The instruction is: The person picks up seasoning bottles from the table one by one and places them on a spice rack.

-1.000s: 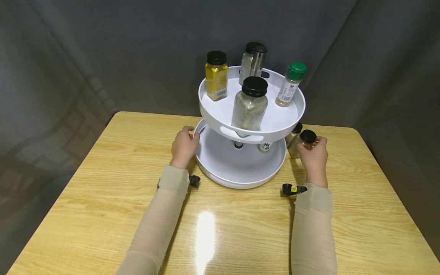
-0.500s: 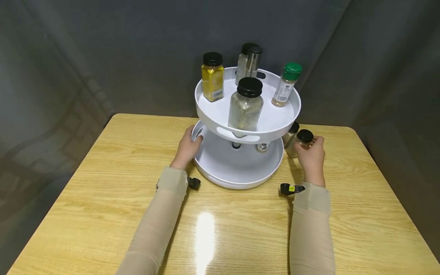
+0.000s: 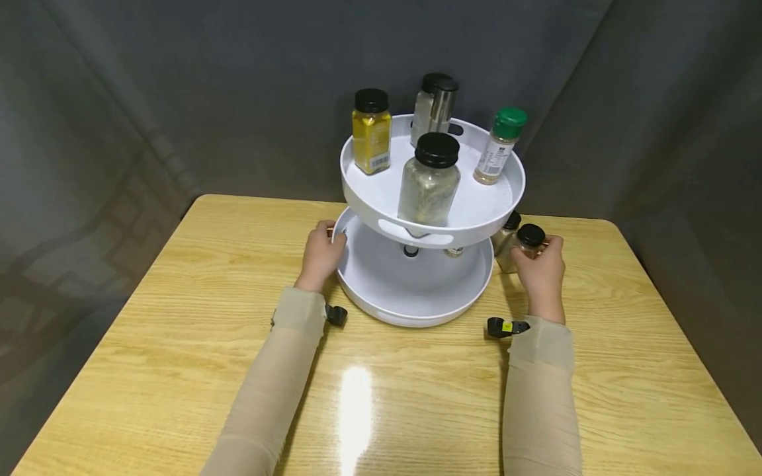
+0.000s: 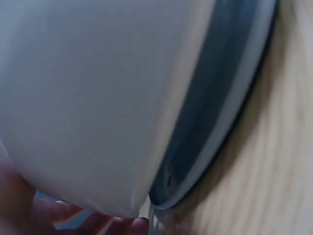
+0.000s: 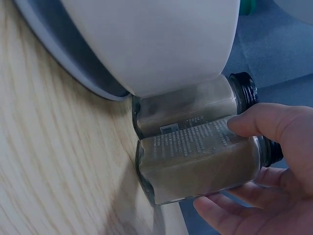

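My left hand (image 3: 321,256) holds the rim of the lower tray of a white two-tier turntable (image 3: 411,317), at its left side. In the left wrist view, curled fingers (image 4: 93,223) show at the edge of the white tray wall (image 4: 88,98). My right hand (image 3: 540,274) grips a clear, black-lidded spice jar (image 5: 200,164), thumb on one side and fingers on the other. The jar's base appears to meet the table, right of the turntable. Close beside it stands a second black-lidded jar (image 5: 186,107), next to the tray wall.
The upper tray (image 3: 476,205) bears a yellow spice jar (image 3: 372,142), a large front jar (image 3: 428,192), a green-capped bottle (image 3: 499,149) and containers at the back. Beneath it, two partly hidden small containers stand in the lower tray. A grey curtain (image 3: 268,99) hangs behind the table.
The lower tray has turned slightly: its small labelled bottle sits further back under the upper tray. My left hand shifted a little on the rim. My right hand keeps its hold on the jar.
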Motion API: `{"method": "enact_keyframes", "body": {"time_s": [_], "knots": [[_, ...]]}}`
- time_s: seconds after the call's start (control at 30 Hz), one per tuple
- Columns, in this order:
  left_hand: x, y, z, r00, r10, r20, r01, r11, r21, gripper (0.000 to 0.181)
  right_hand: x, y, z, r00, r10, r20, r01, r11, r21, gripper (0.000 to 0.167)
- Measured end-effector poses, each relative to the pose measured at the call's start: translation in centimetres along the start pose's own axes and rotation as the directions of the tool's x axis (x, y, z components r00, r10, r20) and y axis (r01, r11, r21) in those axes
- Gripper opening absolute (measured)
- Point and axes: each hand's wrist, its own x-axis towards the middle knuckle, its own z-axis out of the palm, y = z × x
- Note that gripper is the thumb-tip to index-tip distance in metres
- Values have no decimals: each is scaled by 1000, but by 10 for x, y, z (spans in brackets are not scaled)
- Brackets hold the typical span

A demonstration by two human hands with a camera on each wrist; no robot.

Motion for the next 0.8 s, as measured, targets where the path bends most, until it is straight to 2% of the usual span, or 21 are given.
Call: {"method": "enact_keyframes", "body": {"time_s": [0.2, 0.5, 0.63, 0.8], "knots": [[0, -2, 6, 998, 14, 63, -10, 999, -49, 59, 0, 1, 0, 1000, 2, -2, -2, 1000, -2, 65], [1, -7, 10, 997, 12, 70, 1, 981, -195, 64, 0, 0, 0, 1000, 1, -13, -1, 1000, -16, 66], [1, -7, 11, 998, 9, 64, 4, 981, -194, 64, 0, 1, 0, 999, -6, -31, 6, 1000, -23, 64], [0, -7, 11, 997, 3, 72, 8, 988, -152, 65, 1, 5, 0, 998, -32, -61, 30, 999, -46, 60]]}}
